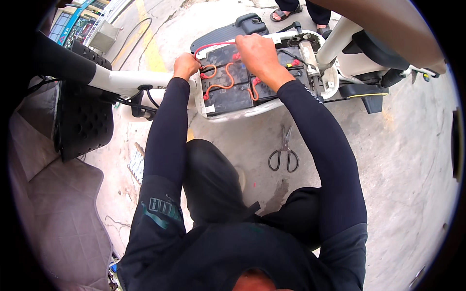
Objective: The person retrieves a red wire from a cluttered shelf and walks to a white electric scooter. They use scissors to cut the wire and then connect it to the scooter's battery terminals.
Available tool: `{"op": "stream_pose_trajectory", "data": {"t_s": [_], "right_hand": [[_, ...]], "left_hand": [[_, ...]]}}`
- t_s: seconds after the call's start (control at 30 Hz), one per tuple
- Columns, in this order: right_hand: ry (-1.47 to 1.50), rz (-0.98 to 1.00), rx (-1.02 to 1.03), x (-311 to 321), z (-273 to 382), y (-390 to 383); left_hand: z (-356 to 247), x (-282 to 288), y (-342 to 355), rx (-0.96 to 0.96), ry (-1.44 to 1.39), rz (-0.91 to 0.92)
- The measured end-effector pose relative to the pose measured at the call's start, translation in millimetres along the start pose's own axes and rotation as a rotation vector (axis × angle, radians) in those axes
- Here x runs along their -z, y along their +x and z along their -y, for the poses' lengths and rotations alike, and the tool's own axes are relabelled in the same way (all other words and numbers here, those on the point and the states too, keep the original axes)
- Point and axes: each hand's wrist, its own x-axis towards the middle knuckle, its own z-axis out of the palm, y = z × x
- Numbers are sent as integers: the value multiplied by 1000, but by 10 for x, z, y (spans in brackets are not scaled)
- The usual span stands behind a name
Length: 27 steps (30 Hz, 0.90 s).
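We see even, diffuse daylight with no hard shadows; only soft shade lies under the scissors [284, 151] and beside the near knees. The concrete floor [407, 160] at right reads bright, slightly washed. Fisheye bending is strong toward the rim, with black vignette corners. The centre is sharp; the near torso is soft.

Left hand [186, 65] and right hand [259, 51] grip a red cable [213, 45] above black batteries [233, 85] in the scooter's open floor tray [233, 114]. Scissors [284, 155] lie on concrete.
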Motion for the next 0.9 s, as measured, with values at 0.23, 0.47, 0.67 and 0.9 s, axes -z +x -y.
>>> {"op": "stream_pose_trajectory", "data": {"t_s": [0.23, 0.47, 0.67, 0.9], "right_hand": [[-13, -11, -19, -8, 20, 42], [-13, -10, -21, 0, 16, 39], [1, 5, -22, -7, 70, 61], [6, -66, -1, -45, -26, 9]], "left_hand": [[36, -51, 8, -42, 107, -2], [-20, 43, -88, -144, 13, -70], [127, -78, 45, -52, 204, -143], [-11, -62, -16, -68, 96, -96]]}}
